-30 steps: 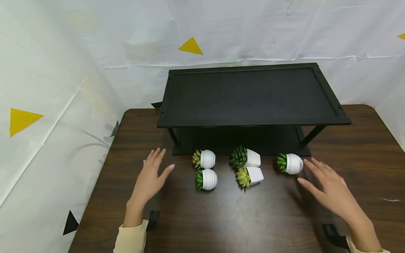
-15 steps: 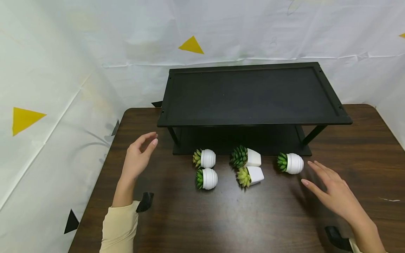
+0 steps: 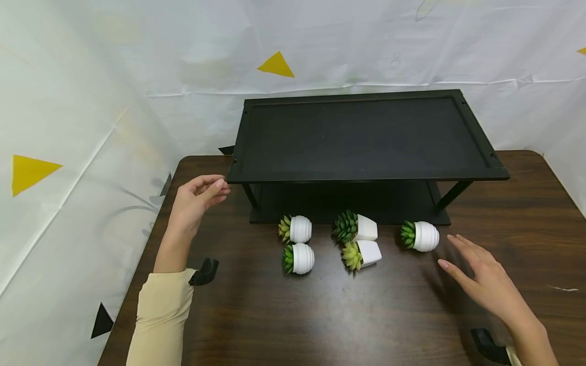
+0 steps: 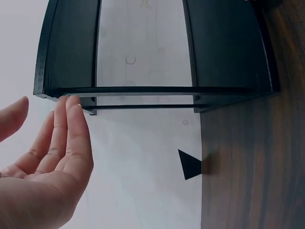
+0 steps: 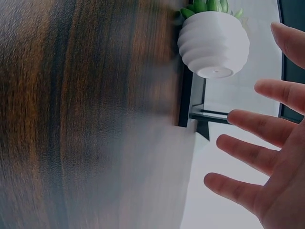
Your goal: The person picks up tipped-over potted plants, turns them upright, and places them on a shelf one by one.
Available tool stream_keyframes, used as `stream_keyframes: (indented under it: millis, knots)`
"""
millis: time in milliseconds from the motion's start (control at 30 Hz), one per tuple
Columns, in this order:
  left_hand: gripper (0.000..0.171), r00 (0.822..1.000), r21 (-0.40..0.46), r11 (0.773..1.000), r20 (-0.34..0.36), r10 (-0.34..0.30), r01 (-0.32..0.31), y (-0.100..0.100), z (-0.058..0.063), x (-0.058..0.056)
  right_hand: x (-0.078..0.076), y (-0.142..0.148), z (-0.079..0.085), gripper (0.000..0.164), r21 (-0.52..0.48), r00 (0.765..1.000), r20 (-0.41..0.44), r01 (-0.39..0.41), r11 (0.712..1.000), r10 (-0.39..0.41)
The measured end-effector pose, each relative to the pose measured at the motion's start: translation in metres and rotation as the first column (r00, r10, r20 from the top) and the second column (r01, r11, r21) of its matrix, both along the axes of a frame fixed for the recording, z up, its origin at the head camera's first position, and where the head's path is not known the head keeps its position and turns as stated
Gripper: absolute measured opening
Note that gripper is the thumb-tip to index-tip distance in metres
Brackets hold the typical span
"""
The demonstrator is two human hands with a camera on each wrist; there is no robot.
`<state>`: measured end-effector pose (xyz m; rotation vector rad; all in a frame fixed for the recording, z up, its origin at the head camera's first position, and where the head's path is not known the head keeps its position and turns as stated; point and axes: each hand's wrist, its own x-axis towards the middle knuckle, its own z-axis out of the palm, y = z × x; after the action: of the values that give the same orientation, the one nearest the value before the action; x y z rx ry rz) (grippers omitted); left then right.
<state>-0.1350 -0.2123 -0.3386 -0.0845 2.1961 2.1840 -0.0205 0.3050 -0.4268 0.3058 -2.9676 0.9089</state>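
Note:
A black two-tier shelf stands at the back of the table. By the front left corner of its upper board is my left hand; the left wrist view shows its thumb apart from the fingers, with nothing between them. Whether the fingertips touch the board, I cannot tell. My right hand, fingers spread, hovers just right of a small succulent in a round ribbed white pot, which lies on its side. The right wrist view shows a gap between that pot and the fingers.
Two more succulents in ribbed pots lie left of centre, and two in angular white pots lie in the middle, all before the shelf. White sheeting hangs behind and to the left of the brown table.
My left hand has moved up and away toward the shelf's left corner, its spread fingers drawing closer together. My right hand has shifted slightly right of the pot. The plants stay put.

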Motion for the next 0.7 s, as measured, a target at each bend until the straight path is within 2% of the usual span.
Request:
stream_keyframes:
  millis: [167,367,700]
  knots:
    - [0.033,0.999,0.045,0.999,0.048,-0.003,0.001,0.002,0.007,-0.007,0.0,0.0,0.0,0.06,0.001,1.0,-0.002,0.001,1.0,-0.001]
    - [0.03,1.0,0.0,1.0,0.021,-0.003,0.003,0.004,0.012,-0.01,0.0,0.0,-0.001,0.06,0.022,1.0,-0.01,0.004,1.0,-0.004]
    - [0.021,1.0,-0.057,0.998,0.019,-0.012,0.013,0.005,0.014,-0.011,-0.001,0.001,-0.002,0.06,0.008,1.0,-0.016,-0.013,1.0,0.013]
